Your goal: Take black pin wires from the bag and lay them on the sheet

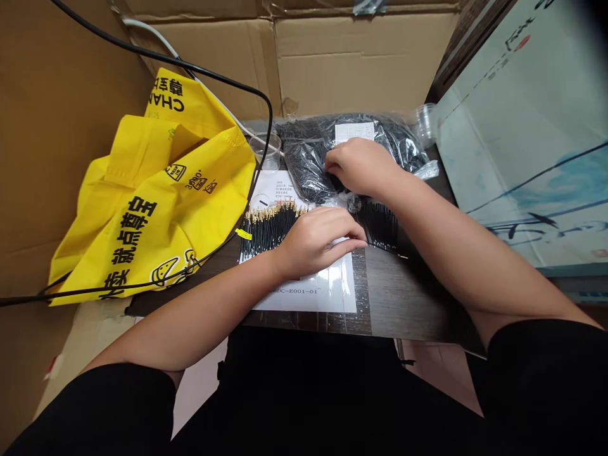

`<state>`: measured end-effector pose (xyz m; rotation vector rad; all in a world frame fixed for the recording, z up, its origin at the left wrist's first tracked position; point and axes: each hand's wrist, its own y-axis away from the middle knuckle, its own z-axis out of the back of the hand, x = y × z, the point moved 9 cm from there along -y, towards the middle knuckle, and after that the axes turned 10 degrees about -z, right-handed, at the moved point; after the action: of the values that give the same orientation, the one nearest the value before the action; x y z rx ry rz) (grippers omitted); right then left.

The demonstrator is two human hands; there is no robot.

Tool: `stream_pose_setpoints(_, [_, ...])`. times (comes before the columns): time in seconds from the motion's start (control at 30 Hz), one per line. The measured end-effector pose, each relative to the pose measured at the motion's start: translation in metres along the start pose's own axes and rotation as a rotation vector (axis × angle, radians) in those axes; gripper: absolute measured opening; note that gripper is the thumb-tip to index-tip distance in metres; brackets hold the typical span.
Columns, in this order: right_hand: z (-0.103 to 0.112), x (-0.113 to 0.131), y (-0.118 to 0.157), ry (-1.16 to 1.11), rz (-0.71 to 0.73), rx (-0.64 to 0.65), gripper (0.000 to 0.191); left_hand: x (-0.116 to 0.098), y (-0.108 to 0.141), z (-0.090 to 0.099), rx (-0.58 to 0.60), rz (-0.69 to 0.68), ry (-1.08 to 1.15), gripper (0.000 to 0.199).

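My left hand (323,239) is in a pinch above the white paper sheet (332,297). Between thumb and forefinger it grips a thin black cable (386,250), which sticks out to the right and ends in a small gold tip. Beside that hand, a row of black cables with gold ends (266,231) lies on the paper. My right hand (356,163) is curled over a clear plastic bag of black pieces (306,168); its fingertips and anything in them are hidden. Just below it rests another bunch of black cables (380,225).
A larger plastic bag with a white label (354,132) lies behind. Clear plastic cups (266,151) stand near the bags. On the left are a yellow bag (190,183) and a loose black cord (228,79); cardboard (365,63) walls the back, a pale printed panel (527,139) the right.
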<state>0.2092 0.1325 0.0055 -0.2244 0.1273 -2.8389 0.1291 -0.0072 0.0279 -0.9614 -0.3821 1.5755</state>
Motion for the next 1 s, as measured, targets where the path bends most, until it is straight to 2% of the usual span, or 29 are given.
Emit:
stream_pose_setpoints(0.07, [0.0, -0.006, 0.0, 0.034, -0.036, -0.027, 0.016, -0.001, 0.0, 0.0, 0.0, -0.001, 0.003, 0.009])
stream_pose_setpoints(0.2, [-0.002, -0.004, 0.004, 0.196, 0.011, -0.07, 0.013, -0.002, 0.001, -0.002, 0.02, -0.002, 0.0, 0.01])
stream_pose_setpoints(0.33, [-0.006, -0.004, 0.005, 0.297, -0.041, -0.025, 0.014, -0.003, 0.0, -0.002, 0.025, -0.019, 0.005, 0.009])
stream_pose_setpoints(0.53, [-0.005, -0.002, 0.007, 0.211, -0.037, -0.035, 0.023, -0.002, 0.001, -0.001, 0.006, -0.022, 0.001, 0.01])
stream_pose_setpoints(0.67, [-0.001, -0.005, 0.01, 0.146, -0.101, -0.043, 0.027, -0.001, 0.002, -0.001, -0.005, -0.012, -0.023, 0.013])
stream_pose_setpoints(0.87, [0.03, -0.015, 0.025, -0.046, -0.208, -0.13, 0.033, 0.01, 0.005, 0.014, -0.142, 0.095, -0.135, 0.014])
stream_pose_setpoints(1.0, [0.054, -0.021, 0.054, -0.258, -0.216, -0.232, 0.036, 0.022, 0.01, 0.029, -0.251, 0.239, -0.23, 0.016])
